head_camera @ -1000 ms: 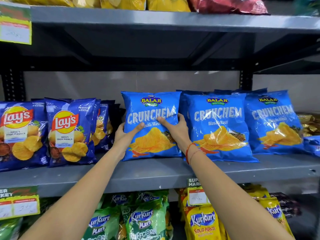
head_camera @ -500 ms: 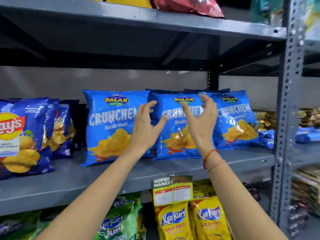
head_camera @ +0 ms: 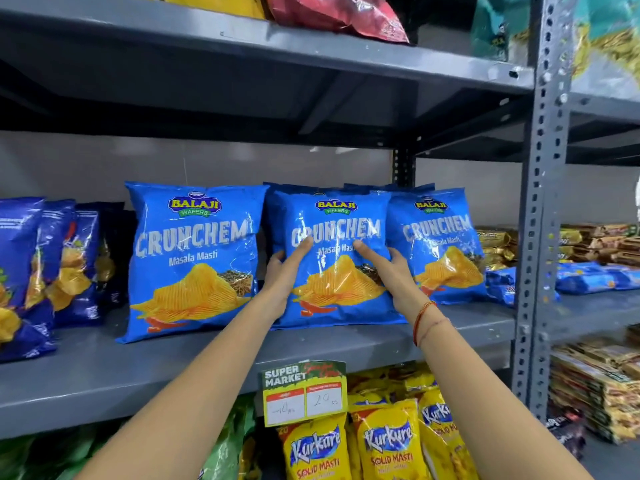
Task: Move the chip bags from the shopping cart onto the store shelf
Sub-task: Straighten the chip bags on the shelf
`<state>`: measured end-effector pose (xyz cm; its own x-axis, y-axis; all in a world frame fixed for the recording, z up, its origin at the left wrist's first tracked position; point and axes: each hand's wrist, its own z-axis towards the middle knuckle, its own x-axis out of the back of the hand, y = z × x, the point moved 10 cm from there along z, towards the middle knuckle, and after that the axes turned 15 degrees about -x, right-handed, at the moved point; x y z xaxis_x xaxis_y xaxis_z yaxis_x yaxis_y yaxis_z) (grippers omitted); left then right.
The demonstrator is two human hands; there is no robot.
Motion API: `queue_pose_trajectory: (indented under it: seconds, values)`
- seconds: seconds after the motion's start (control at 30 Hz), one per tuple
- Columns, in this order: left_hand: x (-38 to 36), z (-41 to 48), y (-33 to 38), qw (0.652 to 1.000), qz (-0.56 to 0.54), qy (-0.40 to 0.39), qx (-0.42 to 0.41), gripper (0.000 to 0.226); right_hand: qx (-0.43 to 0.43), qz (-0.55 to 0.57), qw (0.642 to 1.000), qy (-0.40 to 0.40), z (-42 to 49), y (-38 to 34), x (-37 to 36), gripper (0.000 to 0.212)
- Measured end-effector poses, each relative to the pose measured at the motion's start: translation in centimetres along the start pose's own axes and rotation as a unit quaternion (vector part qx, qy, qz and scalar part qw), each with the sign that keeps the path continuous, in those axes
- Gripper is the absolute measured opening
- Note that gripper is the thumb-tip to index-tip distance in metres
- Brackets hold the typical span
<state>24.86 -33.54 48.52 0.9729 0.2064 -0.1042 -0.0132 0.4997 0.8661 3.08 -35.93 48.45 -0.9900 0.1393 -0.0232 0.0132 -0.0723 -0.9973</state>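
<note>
Three blue Crunchem chip bags stand upright in a row on the grey middle shelf (head_camera: pixel 104 368). My left hand (head_camera: pixel 285 268) grips the left edge of the middle Crunchem bag (head_camera: pixel 337 289), thumb across its front. My right hand (head_camera: pixel 391 268) holds that bag's right edge the same way. The left Crunchem bag (head_camera: pixel 194 261) stands free beside it. The right Crunchem bag (head_camera: pixel 446 251) is partly tucked behind the middle one. More blue bags show behind the row. No shopping cart is in view.
Dark blue Lay's bags (head_camera: pixel 41 271) fill the shelf's left end. A perforated grey upright post (head_camera: pixel 543 216) bounds the bay on the right. A price tag (head_camera: pixel 304 393) hangs from the shelf edge over yellow Kurkure bags (head_camera: pixel 388 445). Red and yellow bags lie on the upper shelf (head_camera: pixel 242 39).
My hands let go of the left Crunchem bag, moved right with fingers spread, and now grip the middle bag by both edges. The view has shifted right.
</note>
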Motion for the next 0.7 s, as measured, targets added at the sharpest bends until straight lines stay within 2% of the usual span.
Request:
queue_pose_trajectory:
  seconds: [0.07,0.13,0.2,0.33,0.43,0.47,0.53,0.63,0.7]
  values:
    - [0.1,-0.1,0.4,0.999,-0.025,0.008,-0.035,0.072,0.010,0.009,1.000,-0.005,0.2,-0.3,-0.4,0.095]
    - [0.1,-0.1,0.8,0.996,-0.046,0.017,-0.072,0.059,0.024,0.021,0.999,-0.014,0.5,-0.9,-0.7,0.079]
    - [0.1,0.0,1.2,0.994,-0.050,0.025,-0.094,0.061,0.042,0.034,0.998,-0.018,0.7,-1.4,-0.8,0.068]
    - [0.1,0.2,1.5,0.991,-0.024,0.025,-0.129,0.067,0.054,0.046,0.997,-0.006,1.5,-0.7,-1.0,0.068]
    - [0.1,0.2,1.2,0.991,-0.013,0.020,-0.130,0.073,0.064,0.062,0.996,-0.023,1.9,-0.2,-1.3,0.040]
    - [0.2,0.1,1.1,0.992,-0.009,0.022,-0.126,0.075,0.066,0.061,0.996,-0.022,1.8,-0.2,-1.3,0.037]
    - [0.3,0.0,0.9,0.993,0.004,0.030,-0.115,0.079,0.069,0.052,0.996,-0.007,1.6,-0.3,-1.0,0.044]
    - [0.9,-0.7,0.8,0.989,0.061,0.059,-0.118,0.084,0.086,0.021,0.995,0.044,0.9,-0.2,-0.1,0.072]
    - [1.6,-1.6,1.4,0.982,0.107,0.075,-0.133,0.087,0.121,0.003,0.989,0.086,-0.7,-0.8,0.7,0.074]
